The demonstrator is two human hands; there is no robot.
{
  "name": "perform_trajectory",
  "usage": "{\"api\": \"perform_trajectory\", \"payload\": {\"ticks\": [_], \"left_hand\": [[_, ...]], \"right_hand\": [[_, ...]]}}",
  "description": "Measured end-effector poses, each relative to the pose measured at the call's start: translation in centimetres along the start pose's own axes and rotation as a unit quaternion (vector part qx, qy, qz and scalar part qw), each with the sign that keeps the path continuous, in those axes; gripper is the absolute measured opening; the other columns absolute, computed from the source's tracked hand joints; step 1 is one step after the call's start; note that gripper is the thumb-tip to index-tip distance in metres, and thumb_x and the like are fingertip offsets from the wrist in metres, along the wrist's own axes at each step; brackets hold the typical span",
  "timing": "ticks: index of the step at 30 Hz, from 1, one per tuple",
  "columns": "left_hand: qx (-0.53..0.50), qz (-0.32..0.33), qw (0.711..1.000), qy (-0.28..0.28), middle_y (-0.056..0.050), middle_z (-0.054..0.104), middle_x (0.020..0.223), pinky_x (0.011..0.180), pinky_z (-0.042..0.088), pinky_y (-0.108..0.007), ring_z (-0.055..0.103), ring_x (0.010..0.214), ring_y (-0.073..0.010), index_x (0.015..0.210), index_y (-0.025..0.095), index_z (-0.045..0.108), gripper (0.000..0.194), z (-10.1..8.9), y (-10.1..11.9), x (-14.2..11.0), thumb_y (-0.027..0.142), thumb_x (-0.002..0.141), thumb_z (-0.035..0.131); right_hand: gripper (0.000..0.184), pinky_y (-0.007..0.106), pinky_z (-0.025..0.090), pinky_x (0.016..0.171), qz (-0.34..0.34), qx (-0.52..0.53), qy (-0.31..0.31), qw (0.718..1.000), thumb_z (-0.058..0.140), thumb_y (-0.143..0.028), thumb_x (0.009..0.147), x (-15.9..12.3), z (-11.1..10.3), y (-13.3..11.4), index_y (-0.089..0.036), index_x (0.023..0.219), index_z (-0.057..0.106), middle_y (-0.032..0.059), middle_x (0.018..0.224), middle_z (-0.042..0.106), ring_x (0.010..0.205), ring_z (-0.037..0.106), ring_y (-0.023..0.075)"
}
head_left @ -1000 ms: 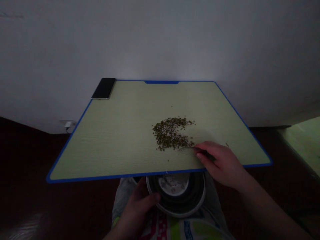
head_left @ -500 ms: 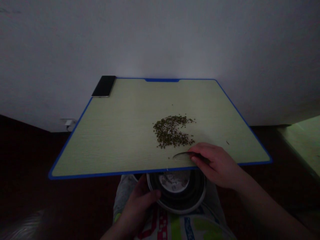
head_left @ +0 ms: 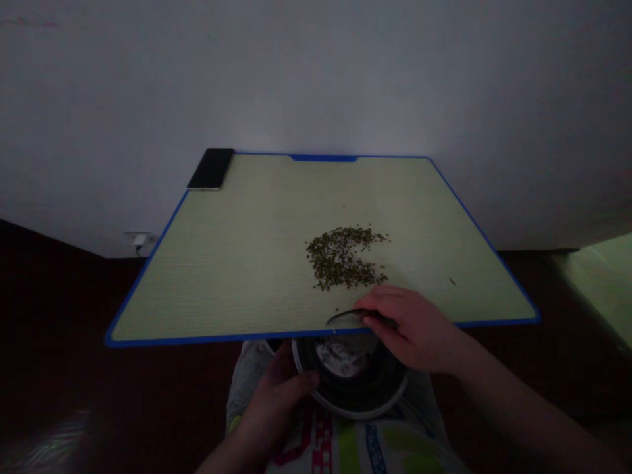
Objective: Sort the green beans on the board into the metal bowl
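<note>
My left hand [head_left: 284, 392] grips the left rim of a round metal bowl [head_left: 358, 413] on my lap, its thumb over the edge and its other fingers hidden. The bowl's far side is tucked under the near edge of the table; its inside looks dark with a pale, shiny bottom. In my right hand [head_left: 402, 322] is a thin, dark, curved utensil [head_left: 345, 312], perhaps a spoon, held low at the table's near edge above the bowl. Just beyond that hand lies a spread of small greenish-brown beans or seeds [head_left: 338, 257], open toward the right.
The pale table [head_left: 237, 263] has a blue rim. A dark phone [head_left: 211, 169] lies at its far left corner. A small dark sliver [head_left: 452, 281] rests on the right. Behind the table is a wall [head_left: 316, 79] with a plugged-in charger [head_left: 142, 240] at left.
My right hand has drawn the utensil slightly left and toward me, to the table's near edge over the bowl. My left hand stays on the bowl. The view has shifted slightly.
</note>
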State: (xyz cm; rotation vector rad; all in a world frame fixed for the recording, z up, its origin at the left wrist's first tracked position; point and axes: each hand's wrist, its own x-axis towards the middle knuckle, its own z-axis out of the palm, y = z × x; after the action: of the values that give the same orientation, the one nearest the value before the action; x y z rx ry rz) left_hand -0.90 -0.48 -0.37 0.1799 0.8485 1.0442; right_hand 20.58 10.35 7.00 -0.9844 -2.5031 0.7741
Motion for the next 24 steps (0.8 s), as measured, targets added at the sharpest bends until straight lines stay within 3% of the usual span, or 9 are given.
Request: {"api": "perform_trajectory", "payload": {"ticks": [24], "left_hand": [[-0.025,0.006,1.000,-0.016,-0.016,0.068,0.130,0.105,0.045,-0.048,0.065,0.116,-0.0333,0.135,0.019,0.052,0.072,0.0,-0.2,0.1,0.007,0.068,0.075]], "right_hand": [[0.020,0.030,0.052,0.076,-0.105,0.021,0.036,0.994,0.050,-0.010,0.090,-1.4,-0.2,0.6,-0.018,0.105,0.062,0.0057,0.087,0.069,0.083,0.061,0.0158]]}}
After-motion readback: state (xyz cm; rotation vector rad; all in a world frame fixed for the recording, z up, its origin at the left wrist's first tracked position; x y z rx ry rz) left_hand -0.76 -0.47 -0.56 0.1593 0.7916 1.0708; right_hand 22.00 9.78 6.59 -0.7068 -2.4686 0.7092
